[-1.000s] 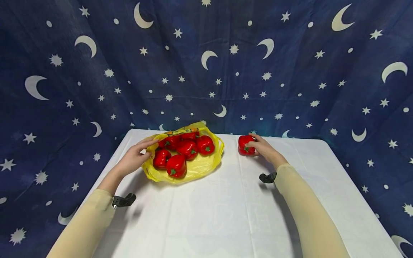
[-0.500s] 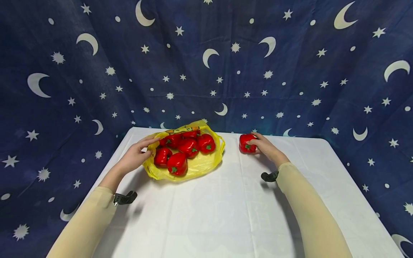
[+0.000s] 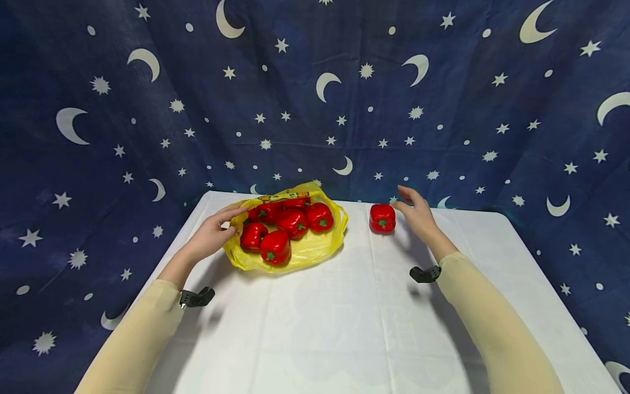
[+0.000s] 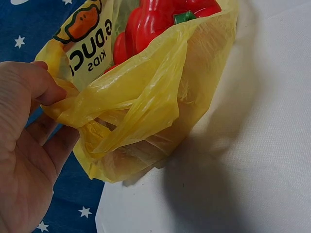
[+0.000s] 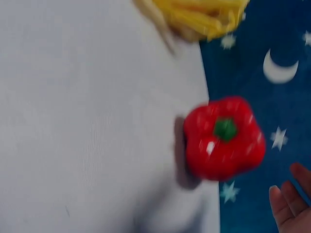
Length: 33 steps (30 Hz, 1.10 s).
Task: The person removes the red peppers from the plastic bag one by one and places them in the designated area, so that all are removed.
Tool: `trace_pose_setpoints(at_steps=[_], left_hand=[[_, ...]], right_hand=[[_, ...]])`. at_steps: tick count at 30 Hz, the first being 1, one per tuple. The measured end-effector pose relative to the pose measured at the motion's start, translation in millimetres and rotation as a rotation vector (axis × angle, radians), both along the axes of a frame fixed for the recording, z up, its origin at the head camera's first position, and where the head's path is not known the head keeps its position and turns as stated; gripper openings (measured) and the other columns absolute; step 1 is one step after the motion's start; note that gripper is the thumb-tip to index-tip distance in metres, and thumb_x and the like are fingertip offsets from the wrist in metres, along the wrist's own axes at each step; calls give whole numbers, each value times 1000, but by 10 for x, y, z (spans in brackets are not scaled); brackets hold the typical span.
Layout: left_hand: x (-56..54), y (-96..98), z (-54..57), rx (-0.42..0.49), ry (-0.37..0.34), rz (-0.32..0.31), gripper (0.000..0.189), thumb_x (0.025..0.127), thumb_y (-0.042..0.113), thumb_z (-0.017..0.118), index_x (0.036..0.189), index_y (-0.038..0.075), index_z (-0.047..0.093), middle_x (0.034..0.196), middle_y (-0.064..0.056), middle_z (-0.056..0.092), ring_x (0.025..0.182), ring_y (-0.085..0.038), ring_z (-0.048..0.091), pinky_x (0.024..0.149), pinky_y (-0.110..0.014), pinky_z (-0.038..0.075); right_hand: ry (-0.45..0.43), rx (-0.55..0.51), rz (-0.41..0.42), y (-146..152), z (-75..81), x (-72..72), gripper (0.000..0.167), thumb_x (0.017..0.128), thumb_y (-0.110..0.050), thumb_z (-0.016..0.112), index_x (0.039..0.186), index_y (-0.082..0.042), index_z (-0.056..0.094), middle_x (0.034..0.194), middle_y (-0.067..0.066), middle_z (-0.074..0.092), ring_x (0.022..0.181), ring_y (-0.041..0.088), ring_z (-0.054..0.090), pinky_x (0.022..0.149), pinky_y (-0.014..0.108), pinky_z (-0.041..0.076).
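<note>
My left hand (image 3: 210, 236) pinches the rim of a thin yellow plastic bag (image 3: 315, 253) at its left side; in the left wrist view, thumb and fingers (image 4: 46, 90) grip the gathered plastic. Inside the bag lie several shiny red bell peppers (image 3: 275, 248) with green stems. To the right of the bag, one more red bell pepper (image 3: 382, 220) stands alone on the table. My right hand (image 3: 418, 214) is just right of it, fingers apart and holding nothing. In the right wrist view this lone pepper (image 5: 223, 141) is blurred, with a gap between it and the fingertips (image 5: 274, 191).
A white cloth covers the table (image 3: 315, 328). Behind its back edge hangs a dark blue curtain (image 3: 305, 126) with moons and stars. A black wrist strap (image 3: 197, 297) sits at the left sleeve and another black strap (image 3: 425, 274) at the right.
My right hand has let go of the lone bell pepper and moved off to the right. The left hand keeps its hold on the bag. The head view has shifted slightly.
</note>
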<state>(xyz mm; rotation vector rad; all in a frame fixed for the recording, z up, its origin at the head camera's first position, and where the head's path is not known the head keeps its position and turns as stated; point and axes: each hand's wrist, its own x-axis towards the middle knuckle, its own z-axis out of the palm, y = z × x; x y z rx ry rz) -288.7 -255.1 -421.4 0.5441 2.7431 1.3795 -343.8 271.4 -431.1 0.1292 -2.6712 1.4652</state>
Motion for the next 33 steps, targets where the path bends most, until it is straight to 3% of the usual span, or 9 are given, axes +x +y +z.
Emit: trace_pose_setpoints(at_steps=[6,15,22,28,33], left_hand=[[24,13,33,2,13,4,55,98,0,53,151,12,54,161,-8,38,146,-32,35,105,-55,42],[19,3,7,10,5,1,55,98,0,53,151,14,53,162,-6,37,146,-33,34,104,-57,42],[40,39,24,25,-24,1,55,99,-2,52,152,12,51,163,-7,34,149,-33,30,107,-57,42],[169,143,203,44,-52,4,54,98,-6,49,151,2,49,163,-15,33,148,-38,29,108,-59,40],[94,66,77,31,-32,-7,54,99,-2,50,153,7,49,163,-12,33,148,-37,30,108,-59,41]], right_hand=[[100,-109,110,-276,156,178,65,102,-25,59,160,-10,34,156,19,41,144,38,34,115,58,29],[114,-179,255,-779,173,364,71,95,-17,72,157,-13,38,152,17,46,139,35,42,113,55,35],[9,-242,392,-1171,96,509,77,89,-18,79,156,-15,41,151,17,47,136,39,45,109,55,41],[-47,-219,480,-1478,1,553,77,89,-20,79,156,-15,41,151,16,47,136,36,46,108,49,44],[-154,-289,481,-1745,-69,589,75,90,-23,78,155,-12,41,151,18,47,133,36,50,106,46,47]])
